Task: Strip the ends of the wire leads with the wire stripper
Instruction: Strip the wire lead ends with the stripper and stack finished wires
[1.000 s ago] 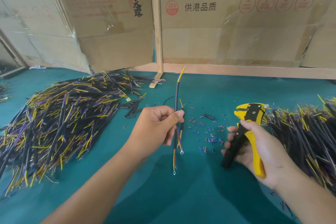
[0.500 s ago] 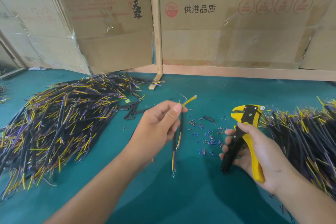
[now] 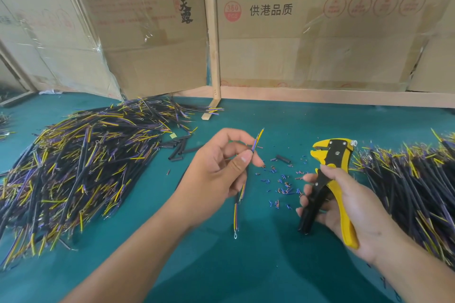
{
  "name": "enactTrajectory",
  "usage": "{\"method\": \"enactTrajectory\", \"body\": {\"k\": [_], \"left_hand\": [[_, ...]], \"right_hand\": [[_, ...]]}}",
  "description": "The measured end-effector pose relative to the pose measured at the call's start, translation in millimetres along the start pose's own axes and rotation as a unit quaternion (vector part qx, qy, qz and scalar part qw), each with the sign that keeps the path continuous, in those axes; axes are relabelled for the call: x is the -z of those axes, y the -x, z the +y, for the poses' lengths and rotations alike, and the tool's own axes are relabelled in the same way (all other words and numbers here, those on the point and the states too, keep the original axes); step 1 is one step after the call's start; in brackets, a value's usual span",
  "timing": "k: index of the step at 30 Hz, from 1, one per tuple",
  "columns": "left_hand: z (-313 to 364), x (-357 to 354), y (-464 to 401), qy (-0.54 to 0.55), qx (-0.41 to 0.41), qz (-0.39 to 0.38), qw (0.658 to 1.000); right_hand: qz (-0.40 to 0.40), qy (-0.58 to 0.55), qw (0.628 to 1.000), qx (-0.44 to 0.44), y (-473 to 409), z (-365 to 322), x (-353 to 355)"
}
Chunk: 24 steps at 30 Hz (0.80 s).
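Observation:
My left hand [image 3: 221, 167] pinches one wire lead [image 3: 236, 211] between thumb and fingers, holding it upright over the green table. Its short yellow and blue ends [image 3: 257, 140] stick up above my fingers, and a ring terminal hangs at the bottom. My right hand [image 3: 344, 199] grips the yellow and black wire stripper [image 3: 330, 162] by its handles, jaws pointing up and left, a short way right of the lead and not touching it.
A big heap of black, yellow and purple leads [image 3: 73, 167] lies at the left, another heap [image 3: 413, 179] at the right. Small stripped insulation bits [image 3: 283, 182] and black sleeve pieces [image 3: 179, 147] litter the middle. Cardboard boxes [image 3: 307, 32] stand along the back.
My left hand has slid up the lead, so only short ends show above my fingers. The lead's top tilted right. The stripper has hardly moved.

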<state>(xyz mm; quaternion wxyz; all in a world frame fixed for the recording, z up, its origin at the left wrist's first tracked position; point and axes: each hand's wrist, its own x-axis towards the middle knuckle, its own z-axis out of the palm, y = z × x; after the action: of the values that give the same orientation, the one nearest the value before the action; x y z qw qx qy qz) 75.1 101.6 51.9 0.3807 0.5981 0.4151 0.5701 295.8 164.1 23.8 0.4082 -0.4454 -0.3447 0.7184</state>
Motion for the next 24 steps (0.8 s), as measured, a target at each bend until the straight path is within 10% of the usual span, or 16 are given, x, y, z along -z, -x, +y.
{"method": "enactTrajectory", "body": {"k": [9,24], "left_hand": [[-5,1,0,-0.027,-0.020,-0.014,0.999],[-8,-2,1,-0.090,0.021,0.029,0.995]], "right_hand": [[-0.025,0.015,1.000,0.006,4,1,-2],[-0.282,0.096,0.955,-0.002,25,8,-2]]}}
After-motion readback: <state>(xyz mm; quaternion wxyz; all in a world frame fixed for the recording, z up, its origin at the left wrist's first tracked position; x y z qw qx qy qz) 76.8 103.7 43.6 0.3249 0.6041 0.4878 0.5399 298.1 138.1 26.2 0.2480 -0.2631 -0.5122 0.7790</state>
